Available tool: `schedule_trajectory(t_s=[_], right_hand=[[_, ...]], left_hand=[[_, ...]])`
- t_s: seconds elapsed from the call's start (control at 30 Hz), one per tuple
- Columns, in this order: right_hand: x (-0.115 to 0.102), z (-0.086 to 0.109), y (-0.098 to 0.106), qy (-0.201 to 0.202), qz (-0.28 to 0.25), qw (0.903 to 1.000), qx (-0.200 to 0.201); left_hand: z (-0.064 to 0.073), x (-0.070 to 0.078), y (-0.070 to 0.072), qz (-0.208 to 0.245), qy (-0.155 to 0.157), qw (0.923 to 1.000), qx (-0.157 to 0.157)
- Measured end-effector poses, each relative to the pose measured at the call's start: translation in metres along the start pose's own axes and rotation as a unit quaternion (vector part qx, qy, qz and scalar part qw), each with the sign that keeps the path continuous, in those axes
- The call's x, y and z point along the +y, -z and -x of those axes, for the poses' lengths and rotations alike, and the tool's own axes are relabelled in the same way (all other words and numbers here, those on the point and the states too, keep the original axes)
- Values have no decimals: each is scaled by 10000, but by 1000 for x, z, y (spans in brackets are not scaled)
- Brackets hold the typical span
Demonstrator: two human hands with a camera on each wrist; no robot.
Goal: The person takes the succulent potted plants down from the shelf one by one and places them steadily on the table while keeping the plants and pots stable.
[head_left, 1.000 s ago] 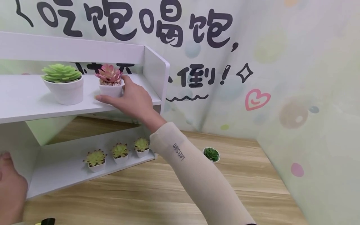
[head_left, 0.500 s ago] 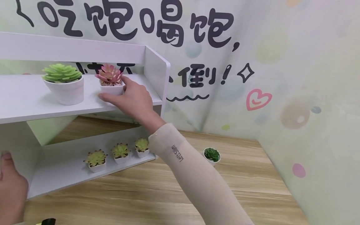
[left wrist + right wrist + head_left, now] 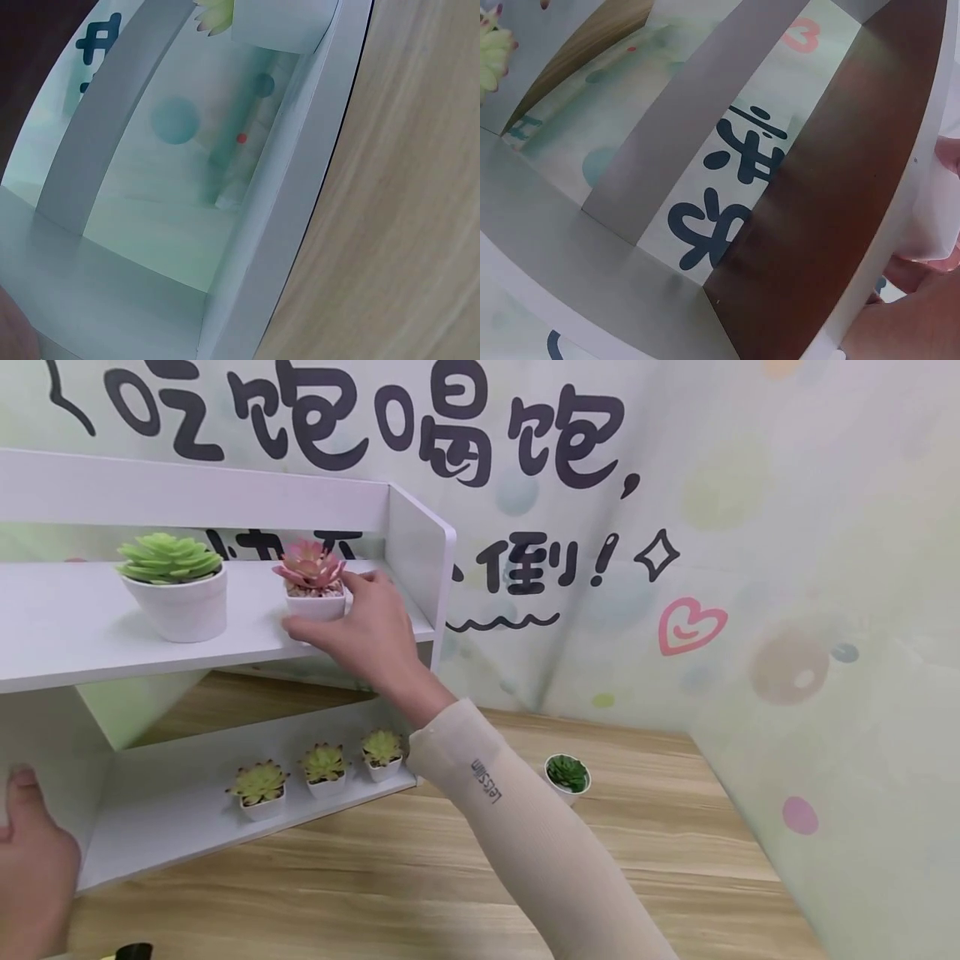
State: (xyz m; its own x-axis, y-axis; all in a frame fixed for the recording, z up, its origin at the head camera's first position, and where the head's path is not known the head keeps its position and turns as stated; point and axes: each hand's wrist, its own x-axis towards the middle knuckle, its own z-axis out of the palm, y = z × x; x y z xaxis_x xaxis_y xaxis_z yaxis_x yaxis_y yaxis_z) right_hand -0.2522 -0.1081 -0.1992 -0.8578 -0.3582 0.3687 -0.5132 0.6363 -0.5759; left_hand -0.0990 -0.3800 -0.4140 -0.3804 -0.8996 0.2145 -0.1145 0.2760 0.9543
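Observation:
On the upper board of a white shelf unit [image 3: 82, 622], my right hand [image 3: 375, 631] grips a small white pot holding a pink succulent [image 3: 313, 572]. The thumb lies across the pot's front and the fingers are at its right side. In the right wrist view, part of the white pot [image 3: 930, 214] shows past the board edge, above my hand [image 3: 911, 307]. At the lower left of the head view, my left hand [image 3: 33, 860] is beside the unit's upright panel, thumb pointing up and its other fingers out of sight.
A larger white pot with a bright green succulent [image 3: 171, 572] stands left on the upper board. Below, three small potted succulents [image 3: 324, 768] line the lower board. A dark green potted plant [image 3: 567, 774] stands on the wooden table [image 3: 360, 877], right of the unit.
My right hand has shifted the pink succulent's pot to the right along the upper board, away from the green one. My left hand stays by the panel.

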Motion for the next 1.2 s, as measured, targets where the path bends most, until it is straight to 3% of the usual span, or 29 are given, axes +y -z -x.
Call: schedule_trajectory(t_s=[0.17, 0.33, 0.47, 0.7, 0.9, 1.13, 1.2], right_hand=[[1, 0, 5, 146, -12, 9998, 94], [1, 0, 8, 156, -96, 9998, 4], [3, 1, 8, 104, -268, 9996, -1], [9, 4, 7, 128, -644, 9977, 153], [13, 7, 6, 181, -874, 9957, 247], [17, 7, 6, 205, -1185, 9918, 436], [19, 7, 7, 223, -1187, 9919, 400]], left_hand=[[0, 0, -1, -68, -70, 9999, 97], [-1, 1, 2, -8, 258, 9996, -123], [-1, 0, 2, 38, 309, 9993, -205], [1, 2, 5, -89, 900, 9954, -300], [-1, -5, 5, -87, 964, 9947, -362], [0, -3, 5, -162, 1529, 9868, -503], [-1, -3, 5, -131, 1374, 9895, -437]])
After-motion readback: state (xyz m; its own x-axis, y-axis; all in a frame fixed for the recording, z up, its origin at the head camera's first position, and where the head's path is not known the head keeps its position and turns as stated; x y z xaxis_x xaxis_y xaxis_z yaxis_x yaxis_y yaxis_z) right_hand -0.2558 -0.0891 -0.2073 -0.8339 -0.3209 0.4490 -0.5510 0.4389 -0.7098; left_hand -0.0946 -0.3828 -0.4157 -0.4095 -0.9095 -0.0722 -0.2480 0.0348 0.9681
